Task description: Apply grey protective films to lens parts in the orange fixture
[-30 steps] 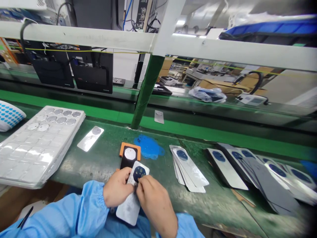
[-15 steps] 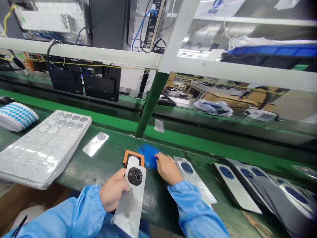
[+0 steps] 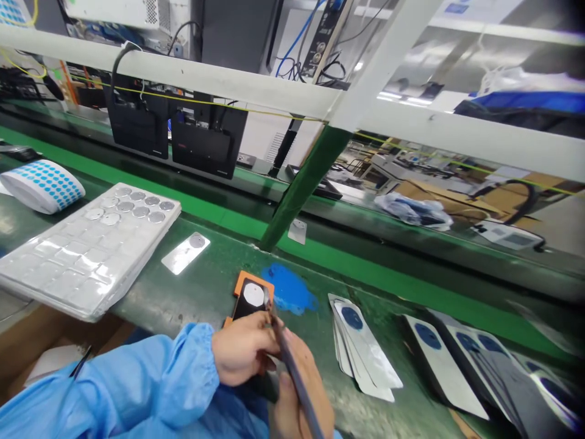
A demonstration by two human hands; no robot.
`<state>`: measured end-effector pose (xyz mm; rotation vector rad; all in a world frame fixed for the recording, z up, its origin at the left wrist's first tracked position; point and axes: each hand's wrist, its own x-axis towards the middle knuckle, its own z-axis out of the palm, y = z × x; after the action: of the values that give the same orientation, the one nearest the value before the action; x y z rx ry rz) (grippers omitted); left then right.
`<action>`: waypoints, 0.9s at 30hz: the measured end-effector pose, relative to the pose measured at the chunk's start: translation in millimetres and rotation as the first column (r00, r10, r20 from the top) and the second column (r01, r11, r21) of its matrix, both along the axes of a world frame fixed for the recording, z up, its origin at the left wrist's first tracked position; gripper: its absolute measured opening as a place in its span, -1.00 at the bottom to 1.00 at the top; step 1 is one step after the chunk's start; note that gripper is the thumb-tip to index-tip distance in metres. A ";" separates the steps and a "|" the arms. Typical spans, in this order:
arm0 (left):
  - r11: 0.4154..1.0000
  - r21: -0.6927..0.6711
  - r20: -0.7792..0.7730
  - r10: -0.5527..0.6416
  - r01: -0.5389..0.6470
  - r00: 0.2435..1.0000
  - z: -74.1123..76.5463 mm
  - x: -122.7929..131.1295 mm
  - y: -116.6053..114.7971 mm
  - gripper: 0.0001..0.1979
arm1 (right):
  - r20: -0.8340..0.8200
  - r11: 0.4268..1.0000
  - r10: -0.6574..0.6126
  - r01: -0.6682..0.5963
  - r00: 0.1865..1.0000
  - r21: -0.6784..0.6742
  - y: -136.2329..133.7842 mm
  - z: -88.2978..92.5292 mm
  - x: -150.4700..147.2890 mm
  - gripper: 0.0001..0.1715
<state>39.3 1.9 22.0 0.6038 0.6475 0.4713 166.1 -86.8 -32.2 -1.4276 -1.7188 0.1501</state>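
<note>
- While both hands meet low in the view, here is the thin panel [image 3: 291, 366], turned nearly edge-on, in the right hand [image 3: 315, 381].
- Right fingers closed around it: thumb on one face, the others on the far side, only the panel's thickness between.
- Over at the left hand [image 3: 242, 347], the fingers curl in close to the panel's upper end; pinching it or merely brushing it, I cannot tell.
- Here's the key line: the long axis slants from near the orange block [image 3: 240, 280] down and rightward to the person. The right hand is nearer, gripping along its length; the left sits at the upper left.
- Just past the left fingers, a white disc [image 3: 254, 294] lies on a black plate [image 3: 241, 310] at that block.
- Underneath, a scuffed green table [image 3: 205, 292], with a blue patch [image 3: 290, 289] just beside the block.
- Off to the right, some bare table, then a fan of silver panels [image 3: 370, 353].
- Away left, a lone silver panel [image 3: 185, 253], then a clear tray [image 3: 68, 262] with round discs [image 3: 156, 217] at its far end.
- Behind, a green post [image 3: 306, 189] leans across the view.
</note>
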 end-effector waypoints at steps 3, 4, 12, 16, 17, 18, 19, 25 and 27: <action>0.885 0.465 -0.291 0.127 0.024 0.948 -14.3 -28.4 14.8 -0.43 | 0.008 0.987 0.042 -0.042 0.999 0.154 19.7 14.2 18.8 -0.30; 0.778 0.626 -0.369 0.240 0.049 0.898 -20.9 -39.1 20.1 -0.47 | 0.068 0.984 0.068 -0.078 0.995 0.163 29.3 16.6 26.4 -0.33; 0.253 0.936 -0.349 0.612 0.243 0.709 -74.9 -71.0 39.5 -0.72 | 0.554 0.977 0.184 -0.215 0.812 -0.010 85.9 -18.1 49.1 -0.41; 0.194 0.955 -0.296 0.626 0.224 0.721 -81.9 -67.0 40.6 -0.72 | 0.520 0.978 0.203 -0.199 0.830 -0.063 81.3 -24.7 40.0 -0.41; 0.194 0.955 -0.296 0.627 0.224 0.721 -81.5 -66.8 40.7 -0.72 | 0.511 0.977 0.210 -0.202 0.834 -0.072 80.1 -24.5 38.4 -0.41; 0.196 0.954 -0.298 0.627 0.225 0.719 -80.8 -66.9 40.9 -0.72 | 0.502 0.976 0.216 -0.204 0.837 -0.080 79.1 -24.2 37.3 -0.41; 0.197 0.954 -0.299 0.629 0.225 0.718 -79.8 -67.1 40.9 -0.72 | 0.494 0.975 0.221 -0.204 0.841 -0.088 78.3 -24.0 36.8 -0.41; 0.200 0.954 -0.300 0.635 0.224 0.712 -76.8 -67.8 41.2 -0.75 | 0.457 0.969 0.247 -0.211 0.854 -0.131 74.8 -23.5 38.8 -0.38; 0.203 0.954 -0.300 0.637 0.222 0.710 -76.5 -67.6 41.2 -0.75 | 0.450 0.967 0.255 -0.211 0.856 -0.145 73.9 -21.9 38.7 -0.35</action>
<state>-28.3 43.1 -54.5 2.0593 1.1397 1.0071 204.8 -12.9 -54.1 -1.3899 -2.3107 0.0129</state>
